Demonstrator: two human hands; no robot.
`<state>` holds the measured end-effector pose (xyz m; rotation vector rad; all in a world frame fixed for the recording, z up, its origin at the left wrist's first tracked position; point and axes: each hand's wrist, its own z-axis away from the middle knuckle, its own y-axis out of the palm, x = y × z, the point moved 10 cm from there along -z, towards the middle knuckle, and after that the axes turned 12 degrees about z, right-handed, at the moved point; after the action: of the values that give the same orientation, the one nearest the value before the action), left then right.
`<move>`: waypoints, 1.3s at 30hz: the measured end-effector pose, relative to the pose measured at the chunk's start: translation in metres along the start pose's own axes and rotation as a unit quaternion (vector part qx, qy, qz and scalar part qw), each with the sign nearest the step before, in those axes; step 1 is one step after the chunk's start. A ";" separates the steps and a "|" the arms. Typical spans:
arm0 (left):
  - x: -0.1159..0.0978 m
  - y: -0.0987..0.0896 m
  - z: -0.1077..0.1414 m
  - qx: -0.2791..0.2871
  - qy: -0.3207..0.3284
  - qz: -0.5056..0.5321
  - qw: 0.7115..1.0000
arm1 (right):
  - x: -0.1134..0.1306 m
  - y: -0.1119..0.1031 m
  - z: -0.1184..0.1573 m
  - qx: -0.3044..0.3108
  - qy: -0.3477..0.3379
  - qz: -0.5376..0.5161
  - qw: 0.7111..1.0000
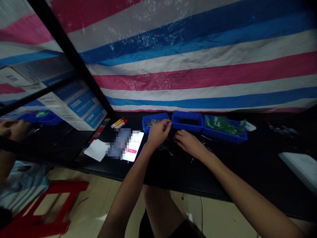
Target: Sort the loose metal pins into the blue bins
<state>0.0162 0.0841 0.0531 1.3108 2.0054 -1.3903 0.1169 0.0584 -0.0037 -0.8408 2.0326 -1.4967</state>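
Our hands work low over the black tabletop (237, 172). The left hand (158, 132) is clenched in a pinch, thumb and forefinger closed on a thin metal pin (169, 123) just at the rim of the left blue plastic bin (145, 124). The right hand (187, 141) curls loosely beside it, fingers pointing toward the bins, and we cannot tell whether it grasps anything. Loose metal pins (164, 149) lie scattered on the tabletop under and between our hands, with more near the right hand's fingertips.

Just behind the hands, three blue bins stand side by side, touching or nearly so. The left one holds a heap of metal pins (152, 123), the middle bin (187, 116) shows only a dark inside, and the right bin (230, 137) carries green circuit boards (223, 125). To our left lie a smartphone (135, 147), partly blurred out, a white cloth (96, 149) and two small tubes (119, 123). A white object (250, 126) sits past the right bin, and a white panel (300, 167) rests at the tabletop's right end. A striped tarpaulin (198, 56) hangs behind everything.
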 end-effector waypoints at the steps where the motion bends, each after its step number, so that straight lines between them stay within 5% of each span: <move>1: 0.000 0.001 0.000 0.005 0.001 -0.005 1.000 | -0.001 0.000 0.000 0.000 0.000 0.002 1.000; 6: -0.001 0.009 0.001 0.035 0.005 -0.029 0.999 | -0.010 -0.001 0.000 -0.005 0.027 0.002 1.000; 19: 0.000 0.014 0.002 0.054 0.007 -0.014 0.998 | -0.035 -0.049 0.009 -0.166 0.140 -0.160 0.963; 25: -0.010 0.020 0.003 0.087 0.016 0.058 0.994 | -0.054 -0.036 0.013 -0.177 0.234 -0.375 0.879; 30: -0.011 0.023 0.003 0.106 0.005 0.134 0.985 | -0.056 -0.021 0.010 -0.166 0.244 -0.511 0.807; 39: -0.002 0.018 0.000 0.074 -0.002 0.128 0.989 | -0.065 -0.031 0.016 -0.191 0.277 -0.414 0.846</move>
<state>0.0327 0.0842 0.0450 1.5652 1.6851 -1.4376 0.1797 0.0876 0.0220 -1.7967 2.6119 -1.9618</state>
